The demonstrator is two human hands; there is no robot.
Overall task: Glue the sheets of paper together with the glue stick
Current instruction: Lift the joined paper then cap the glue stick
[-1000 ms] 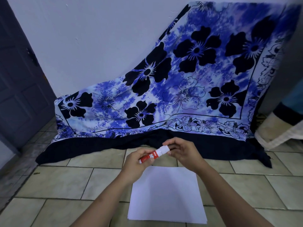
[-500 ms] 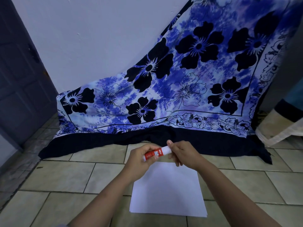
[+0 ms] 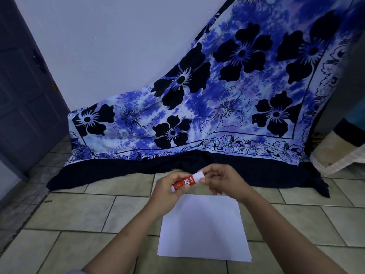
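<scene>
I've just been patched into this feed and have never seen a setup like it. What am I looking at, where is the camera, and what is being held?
There is no machine here: a person works with two bare hands, and the single camera sits on their head, looking forward and down, so the arms reach in from the bottom edge. The left hand grips the red body of a glue stick, while the fingers of the right hand pinch its white end, which looks like the cap. The stick is held in the air above a small stack of white paper sheets lying flat on the tiled floor. Behind them a blue flowered cloth hangs down the wall onto the floor. No glue on the paper can be seen.
</scene>
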